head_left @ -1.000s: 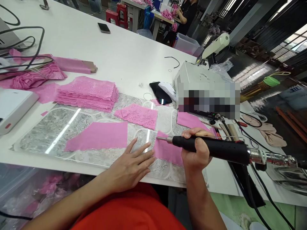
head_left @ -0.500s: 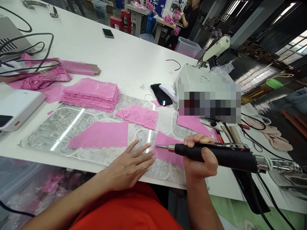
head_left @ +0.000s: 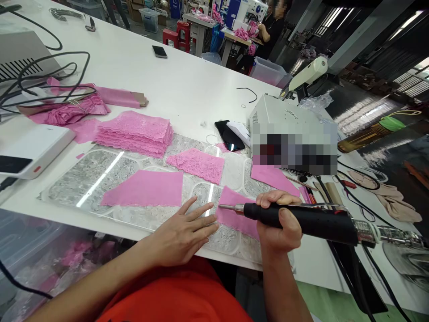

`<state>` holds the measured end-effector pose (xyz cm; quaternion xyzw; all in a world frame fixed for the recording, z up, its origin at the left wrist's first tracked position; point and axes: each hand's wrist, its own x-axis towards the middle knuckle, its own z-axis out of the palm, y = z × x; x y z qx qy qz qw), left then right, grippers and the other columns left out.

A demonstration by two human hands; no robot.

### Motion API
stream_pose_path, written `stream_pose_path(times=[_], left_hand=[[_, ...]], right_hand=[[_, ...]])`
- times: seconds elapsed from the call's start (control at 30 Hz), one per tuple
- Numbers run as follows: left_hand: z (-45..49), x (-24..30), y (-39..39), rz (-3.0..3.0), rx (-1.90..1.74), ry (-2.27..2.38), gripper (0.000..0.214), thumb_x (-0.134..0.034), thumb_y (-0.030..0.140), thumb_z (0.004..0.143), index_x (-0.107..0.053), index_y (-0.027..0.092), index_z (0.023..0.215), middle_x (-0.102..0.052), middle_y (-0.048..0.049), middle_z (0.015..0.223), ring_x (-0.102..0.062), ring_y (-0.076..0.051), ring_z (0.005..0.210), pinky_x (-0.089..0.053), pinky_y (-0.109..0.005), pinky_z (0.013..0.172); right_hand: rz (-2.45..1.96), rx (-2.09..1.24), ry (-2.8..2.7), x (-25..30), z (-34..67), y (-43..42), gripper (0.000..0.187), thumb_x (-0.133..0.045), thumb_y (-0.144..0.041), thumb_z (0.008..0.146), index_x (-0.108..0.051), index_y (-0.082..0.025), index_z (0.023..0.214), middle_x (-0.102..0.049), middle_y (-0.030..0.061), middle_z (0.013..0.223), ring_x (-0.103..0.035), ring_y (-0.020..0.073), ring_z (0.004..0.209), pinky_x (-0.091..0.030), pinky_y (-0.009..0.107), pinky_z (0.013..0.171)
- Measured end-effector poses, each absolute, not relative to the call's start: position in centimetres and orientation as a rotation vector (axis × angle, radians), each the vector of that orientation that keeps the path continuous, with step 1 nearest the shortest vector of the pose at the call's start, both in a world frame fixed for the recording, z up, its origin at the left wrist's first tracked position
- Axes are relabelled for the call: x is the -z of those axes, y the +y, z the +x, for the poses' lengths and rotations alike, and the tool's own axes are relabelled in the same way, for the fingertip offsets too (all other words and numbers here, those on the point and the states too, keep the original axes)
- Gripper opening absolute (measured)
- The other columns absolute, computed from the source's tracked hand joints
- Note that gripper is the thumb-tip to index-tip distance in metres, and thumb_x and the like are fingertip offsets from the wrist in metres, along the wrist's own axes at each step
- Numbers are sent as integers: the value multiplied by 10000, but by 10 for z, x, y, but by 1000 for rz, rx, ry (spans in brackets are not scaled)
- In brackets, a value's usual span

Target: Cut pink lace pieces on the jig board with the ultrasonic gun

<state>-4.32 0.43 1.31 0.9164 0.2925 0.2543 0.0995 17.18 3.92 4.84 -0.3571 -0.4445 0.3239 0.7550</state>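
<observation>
My right hand [head_left: 279, 219] grips a black heat-cutting tool [head_left: 301, 219] held level, its metal tip [head_left: 226, 207] hovering at the left edge of a small pink fabric piece [head_left: 236, 212]. My left hand [head_left: 182, 232] lies flat with fingers spread on the clear patterned work plate [head_left: 83, 174], fingertips close to that piece. A larger plain pink piece [head_left: 144, 188] lies to the left of my left hand. A pink lace piece [head_left: 197, 163] lies beyond it.
A stack of pink lace [head_left: 136, 132] sits at the plate's far edge. A grey control box [head_left: 288, 134] stands to the right, with a black phone [head_left: 229, 134] beside it. Cables [head_left: 50, 76] and pink cloth lie far left. A white device [head_left: 30, 150] sits at left. A person works far off.
Both hands hold nearly the same pose. The view has shifted, so everything sits a little lower and further right in frame.
</observation>
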Motion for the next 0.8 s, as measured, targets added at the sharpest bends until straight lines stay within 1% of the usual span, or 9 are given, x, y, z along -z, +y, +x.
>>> stream_pose_path(times=[0.17, 0.27, 0.3, 0.37, 0.47, 0.57, 0.63, 0.73, 0.8], left_hand=[[-44, -15, 4, 2742, -749, 868, 313, -483, 198, 960, -592, 201, 1253, -653, -54, 1275, -423, -235, 1380, -202, -485, 1210], [-40, -23, 2, 2787, -839, 801, 288, -456, 147, 959, -595, 169, 1210, -669, -82, 1213, -517, -223, 1274, -307, -439, 1155], [-36, -26, 2, 2802, -852, 761, 273, -446, 131, 959, -597, 154, 1185, -678, -93, 1165, -558, -217, 1203, -365, -412, 1107], [-22, -32, 4, 2854, -793, 681, 232, -439, 113, 951, -604, 130, 1112, -682, -103, 1030, -611, -206, 1009, -472, -357, 937], [15, -37, 13, 2992, -606, 535, 148, -473, 112, 921, -612, 126, 969, -633, -85, 848, -577, -202, 768, -482, -332, 695], [67, -38, 23, 3049, -432, 353, 110, -531, 136, 886, -637, 103, 886, -618, -111, 823, -580, -234, 765, -477, -365, 668], [100, -37, 29, 3012, -329, 297, 128, -542, 111, 862, -661, 69, 880, -633, -141, 828, -604, -260, 776, -473, -379, 628], [134, -34, 34, 2983, -259, 312, 157, -538, 97, 874, -687, 108, 824, -668, -130, 830, -637, -237, 780, -474, -348, 600], [143, -34, 37, 2938, -219, 399, 158, -549, 94, 870, -695, 130, 818, -690, -120, 845, -654, -235, 789, -463, -325, 551]], right_hand=[[-751, -685, -906, -53, 174, 40, 123, -548, -263, 670, -568, -196, 771, -530, -9, 741, -499, 107, 565, -455, 304, 557], [-753, -554, -747, -60, 191, 40, 143, -527, -269, 679, -576, -192, 789, -540, -2, 789, -509, 101, 584, -463, 294, 566], [-761, -497, -689, -62, 200, 40, 137, -527, -271, 690, -572, -192, 792, -547, -1, 802, -515, 99, 591, -471, 290, 569], [-794, -378, -593, -64, 220, 37, 110, -533, -275, 713, -558, -191, 781, -563, -1, 815, -525, 92, 592, -489, 280, 580], [-846, -235, -474, -60, 249, 29, 68, -549, -245, 712, -541, -191, 752, -582, -16, 798, -530, 77, 559, -507, 264, 582], [-879, -163, -363, -53, 266, 17, 54, -543, -215, 676, -550, -188, 722, -596, -22, 751, -523, 79, 528, -513, 262, 554], [-893, -138, -334, -49, 272, 11, 52, -529, -207, 642, -548, -187, 687, -597, -19, 711, -510, 84, 508, -508, 262, 530], [-922, -130, -341, -42, 280, 4, 53, -493, -210, 595, -506, -202, 646, -578, -27, 660, -480, 89, 480, -484, 257, 481], [-1019, -115, -417, -33, 290, -1, 95, -519, -197, 575, -487, -207, 664, -540, -33, 666, -496, 84, 507, -486, 246, 503]])
